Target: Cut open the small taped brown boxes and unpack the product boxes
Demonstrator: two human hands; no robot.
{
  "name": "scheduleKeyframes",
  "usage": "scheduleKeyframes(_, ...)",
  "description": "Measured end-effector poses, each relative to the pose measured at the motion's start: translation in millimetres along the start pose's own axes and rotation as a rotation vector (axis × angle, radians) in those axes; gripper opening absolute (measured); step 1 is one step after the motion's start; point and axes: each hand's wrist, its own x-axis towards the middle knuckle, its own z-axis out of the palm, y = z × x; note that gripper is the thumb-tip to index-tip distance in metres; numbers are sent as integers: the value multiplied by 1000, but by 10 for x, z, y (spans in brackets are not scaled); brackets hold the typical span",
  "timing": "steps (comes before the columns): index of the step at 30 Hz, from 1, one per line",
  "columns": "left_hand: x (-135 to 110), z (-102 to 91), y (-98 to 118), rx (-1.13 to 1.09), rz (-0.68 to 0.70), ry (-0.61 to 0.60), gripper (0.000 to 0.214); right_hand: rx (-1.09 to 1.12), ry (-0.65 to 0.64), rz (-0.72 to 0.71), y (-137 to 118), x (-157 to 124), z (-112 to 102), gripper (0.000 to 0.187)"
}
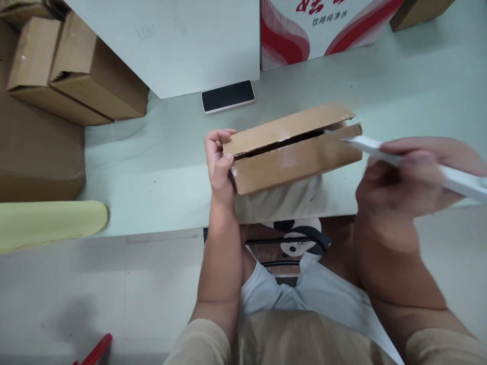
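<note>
A flat brown cardboard box (294, 162) lies at the near edge of the pale green table (160, 172), its top flaps meeting along a dark seam. My left hand (218, 162) grips the box's left end, fingers curled over the flap. My right hand (414, 177) is closed round a long white tool (380, 149) whose tip rests at the right end of the seam.
A black phone (228, 96) lies face up beyond the box. Brown cartons (64, 66) are stacked at the left, a red-and-white printed carton (323, 25) at the back. A yellow sheet (49, 223) overhangs the left edge. A red object (97, 350) lies on the floor.
</note>
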Motion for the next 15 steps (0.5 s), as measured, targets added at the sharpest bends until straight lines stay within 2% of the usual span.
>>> scheduleKeyframes(2, 15, 2, -16, -6, 21, 56, 57, 4, 222, -89, 167, 71, -39, 29)
scheduleKeyframes(3, 25, -1, -31, -2, 36, 88, 57, -22, 283, -108, 287, 104, -72, 27)
scheduleKeyframes(4, 36, -6, -47, 5, 53, 120, 57, -87, 264, -89, 425, 130, -113, 23)
scheduleKeyframes(5, 47, -12, -62, 10, 68, 147, 57, -176, 222, -74, 572, 144, -163, 18)
scheduleKeyframes(7, 65, -22, -75, 12, 72, 182, 57, -429, 2, -10, 861, 135, -275, 17)
scheduleKeyframes(9, 77, -28, -66, 9, 48, 208, 57, -664, -217, 70, 1101, 83, -384, 26)
scheduleKeyframes(11, 84, -31, -41, 34, 30, 242, 57, -829, -382, 155, 1276, 14, -470, 37)
scheduleKeyframes(13, 92, -31, -10, 113, 64, 280, 58, -905, -494, 217, 1393, -44, -525, 43)
scheduleKeyframes(15, 103, -25, 24, 223, 143, 307, 57, -908, -535, 224, 1459, -74, -546, 40)
